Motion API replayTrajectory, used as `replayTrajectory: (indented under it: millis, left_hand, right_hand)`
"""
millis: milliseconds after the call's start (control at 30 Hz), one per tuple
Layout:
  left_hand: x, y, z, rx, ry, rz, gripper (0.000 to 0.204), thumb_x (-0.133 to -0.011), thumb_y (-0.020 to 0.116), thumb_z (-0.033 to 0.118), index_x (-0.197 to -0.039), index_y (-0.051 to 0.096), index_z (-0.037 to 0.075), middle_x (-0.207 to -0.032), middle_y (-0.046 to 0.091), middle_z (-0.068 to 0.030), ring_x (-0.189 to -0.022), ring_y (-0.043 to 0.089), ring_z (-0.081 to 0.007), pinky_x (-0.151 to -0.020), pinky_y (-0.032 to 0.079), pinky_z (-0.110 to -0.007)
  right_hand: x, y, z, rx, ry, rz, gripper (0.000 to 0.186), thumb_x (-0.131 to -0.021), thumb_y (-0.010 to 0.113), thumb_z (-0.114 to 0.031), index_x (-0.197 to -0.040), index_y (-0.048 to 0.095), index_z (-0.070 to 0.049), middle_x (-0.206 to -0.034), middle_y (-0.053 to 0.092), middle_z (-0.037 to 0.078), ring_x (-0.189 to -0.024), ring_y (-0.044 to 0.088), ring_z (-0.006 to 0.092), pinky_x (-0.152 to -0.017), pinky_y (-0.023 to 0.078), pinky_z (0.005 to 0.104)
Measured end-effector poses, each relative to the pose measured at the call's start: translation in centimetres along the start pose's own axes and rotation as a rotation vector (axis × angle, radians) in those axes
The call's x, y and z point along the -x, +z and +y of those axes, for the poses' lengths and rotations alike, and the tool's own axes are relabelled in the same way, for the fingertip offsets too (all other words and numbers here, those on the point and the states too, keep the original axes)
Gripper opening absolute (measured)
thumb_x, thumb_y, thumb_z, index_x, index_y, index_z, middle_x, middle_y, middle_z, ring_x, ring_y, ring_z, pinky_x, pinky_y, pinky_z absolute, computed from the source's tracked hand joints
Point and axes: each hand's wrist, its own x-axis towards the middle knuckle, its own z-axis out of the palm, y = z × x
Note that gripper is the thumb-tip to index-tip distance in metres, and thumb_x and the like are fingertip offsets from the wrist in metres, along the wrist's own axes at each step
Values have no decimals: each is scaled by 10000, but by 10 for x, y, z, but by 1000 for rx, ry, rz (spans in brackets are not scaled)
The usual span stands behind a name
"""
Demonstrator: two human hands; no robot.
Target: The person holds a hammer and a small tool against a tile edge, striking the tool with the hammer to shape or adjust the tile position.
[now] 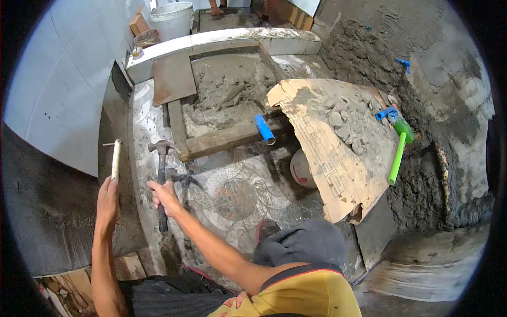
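Note:
My left hand (108, 196) is closed around the lower end of a short pale stick (116, 153), held upright next to the dark grey wall. A thin nail (108, 144) juts sideways from the top of the stick toward the wall. My right hand (167, 197) grips a claw hammer (161, 150) by its dark handle, head up, a short way to the right of the stick. Hammer and nail are apart. The lower handle sticks out below my fist, above the patterned tile floor (198, 206).
Ahead lies a wooden frame (222, 143) with wet mortar (227, 84). A blue pipe piece (264, 129) rests on its edge. To the right, mortar-covered cardboard (317, 153) overhangs a white bucket (301, 169), near a green-handled tool (397, 158). Another person's feet (215, 9) stand at the back.

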Motion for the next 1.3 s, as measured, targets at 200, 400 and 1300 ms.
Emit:
replayTrajectory:
  millis: [200, 400, 1300]
  left_hand:
    - [-1, 5, 5, 40, -113, -113, 330, -1020, 447, 303, -1080, 565, 1, -760, 499, -16, -672, 521, -115, -615, 450, -300]
    - [-4, -8, -38, -138, 163, 8, 400, -1019, 482, 331, -1165, 561, -33, -816, 552, -40, -722, 516, -161, -627, 453, -338]
    - [-9, -8, -20, -210, -288, -74, 343, -1018, 456, 288, -1157, 594, 6, -826, 606, -12, -664, 500, -75, -569, 444, -251]
  right_hand:
    - [-13, 5, 7, -28, 17, 27, 209, -856, 668, -176, -764, 494, -105, -534, 411, -43, -395, 411, 94, -352, 357, 288]
    - [-18, 24, 17, -86, 13, 20, 91, -829, 627, -131, -855, 607, -46, -529, 497, 49, -440, 505, 175, -389, 432, 352]
    - [-6, 37, 48, -309, 152, 0, 150, -765, 589, -50, -635, 542, 8, -538, 496, 76, -394, 494, 193, -358, 429, 356]
